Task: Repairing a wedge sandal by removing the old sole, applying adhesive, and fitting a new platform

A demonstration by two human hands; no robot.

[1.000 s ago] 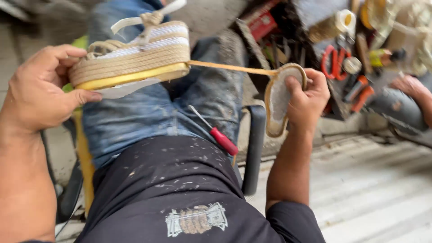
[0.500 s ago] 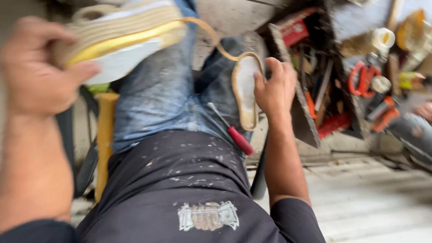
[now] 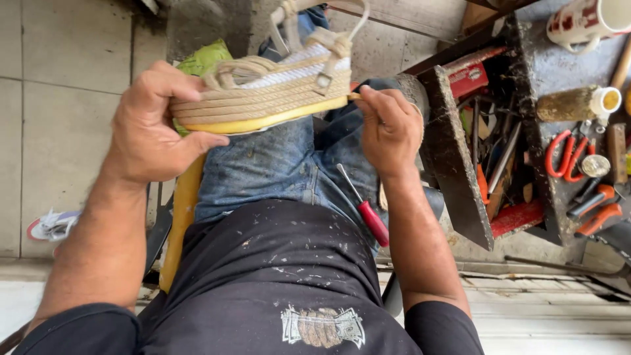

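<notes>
I have the sandal (image 3: 263, 98) up over my lap, sole side tilted toward me, a rope-wrapped wedge with a white woven upper, beige straps and a yellow strip (image 3: 263, 123) running along the bottom edge. My left hand (image 3: 154, 128) has its grip closed round the heel end, thumb pressed under the sole and fingers curled over the rope. My right hand (image 3: 389, 128) sits at the toe end, its grip narrow, thumb and fingertips pinched on the tip of the yellow strip right where it meets the sandal. Both hands touch the sandal, one at each end.

Below it are my jeans (image 3: 276, 171) and a dark, paint-flecked shirt (image 3: 276, 276). A screwdriver (image 3: 365, 207) with a red handle lies on my right thigh, just beside my right forearm, its shaft pointing up toward the sandal. A yellow bar (image 3: 179, 217) runs down along my left thigh, partly hidden by my arm.

To my right stands a dark, grimy worktop (image 3: 453, 164) with an open compartment full of tools, too jumbled to tell apart. Further right on it lie red-handled pliers (image 3: 565, 154), a rope-wrapped bottle (image 3: 578, 103) on its side, and orange-handled tools (image 3: 598, 210). A white mug (image 3: 585, 23) with red marks stands at the top corner. A green bag (image 3: 204, 59) shows behind the sandal, and the tiled floor (image 3: 66, 98) lies to my left with a small crumpled scrap (image 3: 52, 225) on it
</notes>
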